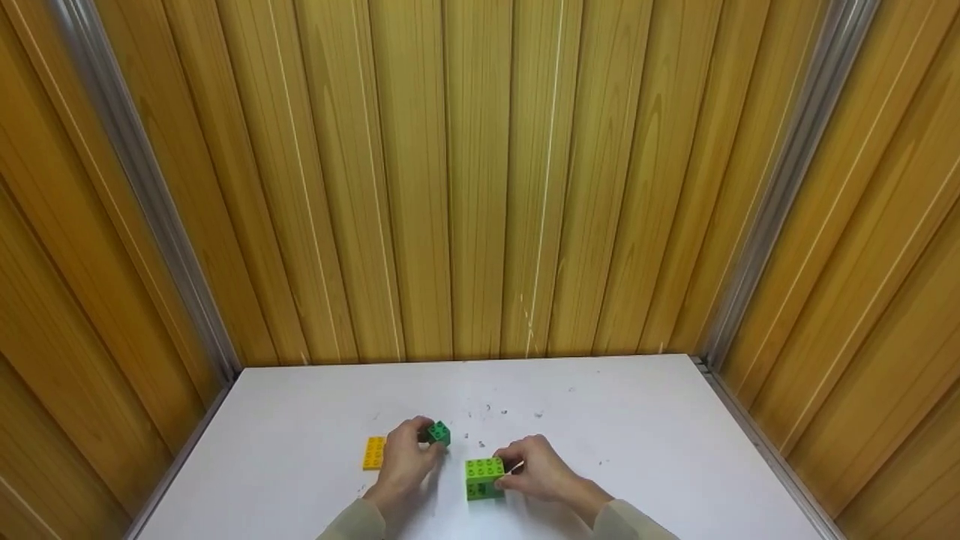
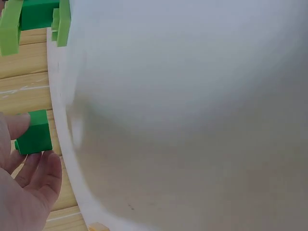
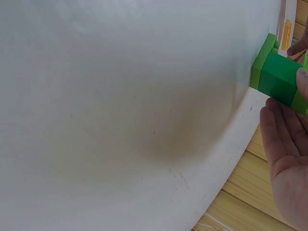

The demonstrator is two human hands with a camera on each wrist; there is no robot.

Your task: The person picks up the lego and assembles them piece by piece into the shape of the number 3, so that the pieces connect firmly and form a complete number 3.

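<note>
Between thumb and fingers, my left hand (image 1: 403, 461) pinches a small dark green toy building brick (image 1: 439, 433) with studs on top. The left wrist view shows this brick (image 2: 38, 134) up close, its plain side outward. To the right, my right hand (image 1: 541, 471) grips the right side of a brick stack (image 1: 484, 469). Dark green shows between a lime green studded layer on top and another lime green layer below; the right wrist view shows the stack (image 3: 276, 79) held between thumb and fingers. The two hands are apart.
A flat yellow studded brick (image 1: 373, 454) lies on the white table (image 1: 600, 420) just left of my left hand. Small dark marks dot the tabletop. Wood-patterned panels (image 1: 480, 187) enclose the back and both sides, with metal posts at the corners.
</note>
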